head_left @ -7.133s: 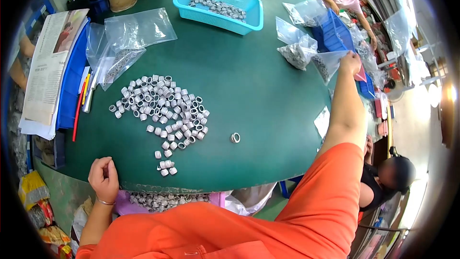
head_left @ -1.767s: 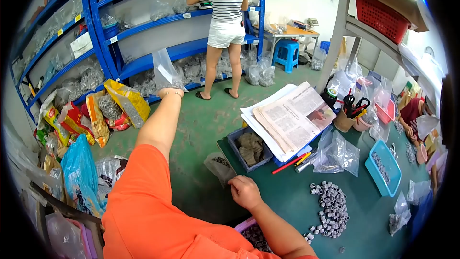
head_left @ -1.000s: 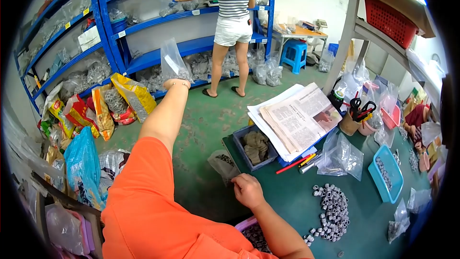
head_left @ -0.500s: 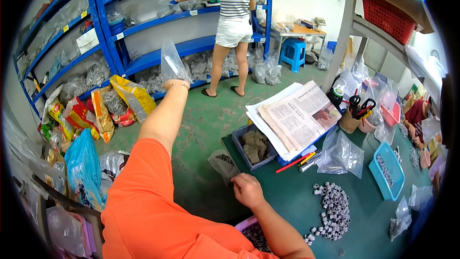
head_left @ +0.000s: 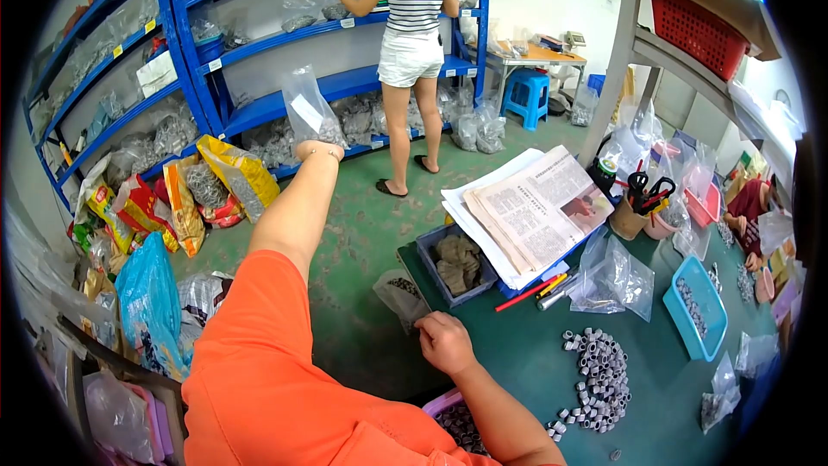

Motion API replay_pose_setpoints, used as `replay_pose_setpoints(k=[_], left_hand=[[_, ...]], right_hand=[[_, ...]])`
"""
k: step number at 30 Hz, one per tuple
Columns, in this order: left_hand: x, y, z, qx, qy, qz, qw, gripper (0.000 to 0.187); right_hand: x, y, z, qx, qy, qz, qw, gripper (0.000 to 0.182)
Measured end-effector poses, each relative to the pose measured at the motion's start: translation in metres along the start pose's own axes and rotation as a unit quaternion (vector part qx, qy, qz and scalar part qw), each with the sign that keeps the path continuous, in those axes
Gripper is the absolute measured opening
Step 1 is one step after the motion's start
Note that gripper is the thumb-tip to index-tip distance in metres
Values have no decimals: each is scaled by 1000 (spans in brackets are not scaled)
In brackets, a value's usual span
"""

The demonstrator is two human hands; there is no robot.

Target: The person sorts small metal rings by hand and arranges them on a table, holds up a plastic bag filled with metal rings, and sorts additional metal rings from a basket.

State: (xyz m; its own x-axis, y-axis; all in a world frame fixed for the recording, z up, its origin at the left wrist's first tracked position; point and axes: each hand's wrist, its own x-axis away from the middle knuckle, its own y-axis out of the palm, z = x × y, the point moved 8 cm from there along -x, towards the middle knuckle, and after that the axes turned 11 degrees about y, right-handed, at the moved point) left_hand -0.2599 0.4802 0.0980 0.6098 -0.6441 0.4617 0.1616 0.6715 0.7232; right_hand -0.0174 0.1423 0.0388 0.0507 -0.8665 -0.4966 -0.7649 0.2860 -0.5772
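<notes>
Stretched far out in front, my left hand (head_left: 320,150) is closed around the lower part of a clear plastic bag (head_left: 304,103). The bag stands upright, with a white slip inside and small grey parts at its bottom. My left fingers are mostly hidden. At the corner of the green table, my right hand (head_left: 446,342) rests with its fingers loosely curled in, and nothing shows in it. Just beyond it, a plastic bag of small dark parts (head_left: 402,298) hangs at the table's side. A pile of small grey rings (head_left: 599,380) lies right of my right forearm.
Blue shelves (head_left: 285,106) with bagged parts line the back, where a person (head_left: 417,52) with a blue glove stands. A newspaper (head_left: 536,211), a grey bin with gloves (head_left: 455,267) and a turquoise basket (head_left: 697,306) sit on the table. Sacks (head_left: 237,177) stand on the left floor.
The bag in my left hand has turned and tilted slightly left, so its white slip now shows. The person at the shelves has stepped left and drawn the gloved hand back.
</notes>
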Motion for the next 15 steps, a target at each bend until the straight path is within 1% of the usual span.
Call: replay_pose_setpoints(k=[1, 3, 7, 10, 12, 13, 15], left_hand=[[2, 0, 0, 0, 0, 0, 1000, 51], [5, 0, -1, 54, -8, 15, 998, 51], [12, -1, 1, 68, -14, 19, 997, 50], [17, 4, 5, 91, 0, -12, 996, 46], [25, 5, 14, 65, 40, -31, 997, 42], [19, 9, 11, 93, 26, -40, 995, 39], [8, 11, 9, 91, 26, -45, 994, 39]], right_hand=[[0, 0, 0, 0, 1, -1, 1000, 11], [0, 0, 0, 1, 0, -1, 1000, 11], [0, 0, 0, 0, -2, -3, 1000, 11], [0, -1, -1, 2, 0, -2, 1000, 10], [0, 0, 0, 2, -1, -6, 1000, 11], [0, 1, 1, 2, -1, -11, 1000, 11], [0, 0, 0, 2, -4, -7, 1000, 11]])
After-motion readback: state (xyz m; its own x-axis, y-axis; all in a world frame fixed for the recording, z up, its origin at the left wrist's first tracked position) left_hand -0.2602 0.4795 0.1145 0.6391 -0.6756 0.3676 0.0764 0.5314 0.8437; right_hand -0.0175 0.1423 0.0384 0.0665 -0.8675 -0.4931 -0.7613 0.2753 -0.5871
